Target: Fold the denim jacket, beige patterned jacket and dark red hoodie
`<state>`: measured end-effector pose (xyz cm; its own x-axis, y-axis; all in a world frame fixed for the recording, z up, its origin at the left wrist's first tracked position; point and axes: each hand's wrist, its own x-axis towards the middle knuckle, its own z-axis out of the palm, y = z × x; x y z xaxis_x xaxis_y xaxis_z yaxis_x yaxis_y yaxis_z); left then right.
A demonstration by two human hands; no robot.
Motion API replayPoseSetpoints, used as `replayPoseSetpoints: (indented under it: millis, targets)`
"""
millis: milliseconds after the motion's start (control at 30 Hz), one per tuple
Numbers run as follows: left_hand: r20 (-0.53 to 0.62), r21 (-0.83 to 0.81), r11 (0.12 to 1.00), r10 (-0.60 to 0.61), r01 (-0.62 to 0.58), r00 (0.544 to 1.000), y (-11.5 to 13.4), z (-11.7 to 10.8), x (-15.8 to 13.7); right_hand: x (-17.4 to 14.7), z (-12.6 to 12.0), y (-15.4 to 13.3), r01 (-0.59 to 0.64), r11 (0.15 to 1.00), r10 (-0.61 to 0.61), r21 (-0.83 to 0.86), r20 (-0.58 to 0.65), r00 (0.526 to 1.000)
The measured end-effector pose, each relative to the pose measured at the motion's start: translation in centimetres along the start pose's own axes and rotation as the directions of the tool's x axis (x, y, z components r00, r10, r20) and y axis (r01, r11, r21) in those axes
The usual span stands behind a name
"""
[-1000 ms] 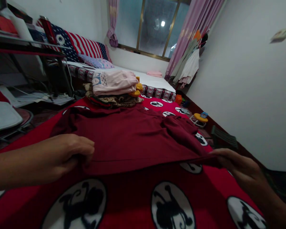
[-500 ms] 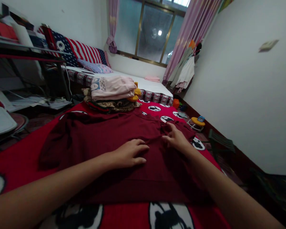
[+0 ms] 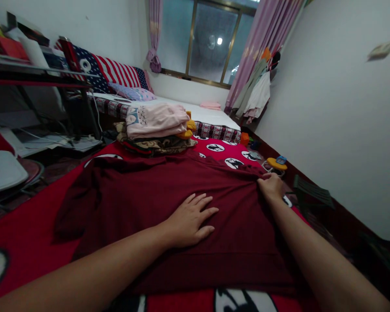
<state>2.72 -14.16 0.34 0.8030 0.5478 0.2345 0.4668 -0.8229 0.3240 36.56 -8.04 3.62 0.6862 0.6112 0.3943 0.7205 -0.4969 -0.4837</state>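
A dark red sweatshirt (image 3: 143,190) lies spread out on a red blanket (image 3: 26,255) printed with black-and-white round pictures. My left hand (image 3: 193,220) rests flat on the middle of the sweatshirt, its fingers spread. At the garment's right shoulder, my right hand (image 3: 271,185) is closed on the fabric, and creases run from its grip toward the middle. The left sleeve side lies loosely folded on the blanket. Just beyond the collar edge sits a stack of folded clothes, with a pink top (image 3: 157,121) uppermost.
On the left stand a cluttered desk (image 3: 45,82) and a white-seated chair (image 3: 4,173). A second bed (image 3: 178,105) lies under the window. Along the right wall are hanging clothes (image 3: 258,95), a yellow stool (image 3: 276,164) and a dark green folding stool (image 3: 313,190).
My right hand has moved right and closed on the sweatshirt's shoulder, pulling the cloth tauter. My left hand has shifted slightly right and spread its fingers flat.
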Motion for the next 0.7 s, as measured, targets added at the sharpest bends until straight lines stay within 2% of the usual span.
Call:
replayPoseSetpoints:
  millis: [67,133,200,233,300,367,433,500,533,600,700]
  targets:
    - [-0.001,-0.016,1.0,-0.004,0.004,1.0,0.1,0.0,0.0,0.3,-0.1,-2.2,0.034,0.997,-0.029,0.075,-0.075,0.997]
    - [-0.015,-0.055,0.999,0.003,-0.004,1.0,0.2,0.1,-0.1,0.4,0.3,-4.8,0.165,0.975,-0.154,0.146,-0.084,0.985]
    - [-0.055,-0.142,0.99,0.005,-0.012,0.998,-0.1,0.2,0.1,0.1,1.3,-7.1,0.28,0.943,-0.286,0.179,0.008,0.958]
    - [-0.095,-0.206,0.978,-0.012,-0.008,0.995,-0.4,0.2,0.2,-0.2,2.0,-7.9,0.296,0.939,-0.314,0.178,0.082,0.946]
    - [-0.207,-0.342,0.939,-0.113,0.037,0.972,-1.6,-0.1,0.9,-0.8,3.5,-8.6,0.267,0.955,-0.292,0.128,0.257,0.921]
    - [-0.309,-0.436,0.888,-0.302,0.148,0.902,-3.9,-0.9,1.9,-1.4,4.7,-8.5,0.236,0.971,-0.231,0.036,0.389,0.892]
    - [-0.346,-0.477,0.816,-0.515,0.326,0.784,-6.9,-2.1,3.1,-1.8,5.5,-7.9,0.238,0.971,-0.204,-0.019,0.448,0.87]
    - [-0.296,-0.495,0.705,-0.687,0.509,0.664,-9.9,-3.4,4.5,-1.8,5.8,-7.4,0.235,0.972,-0.203,-0.012,0.465,0.862]
    - [-0.251,-0.475,0.658,-0.738,0.585,0.626,-11.2,-4.0,5.1,-1.7,5.8,-7.3,0.228,0.974,-0.202,0.002,0.474,0.857]
    - [-0.208,-0.356,0.628,-0.776,0.693,0.596,-12.9,-4.7,6.3,-1.5,5.7,-7.3,0.214,0.976,-0.199,0.025,0.493,0.847]
    - [-0.231,-0.163,0.655,-0.753,0.738,0.616,-13.5,-4.9,7.7,-0.9,5.6,-7.7,0.192,0.98,-0.194,0.057,0.51,0.838]
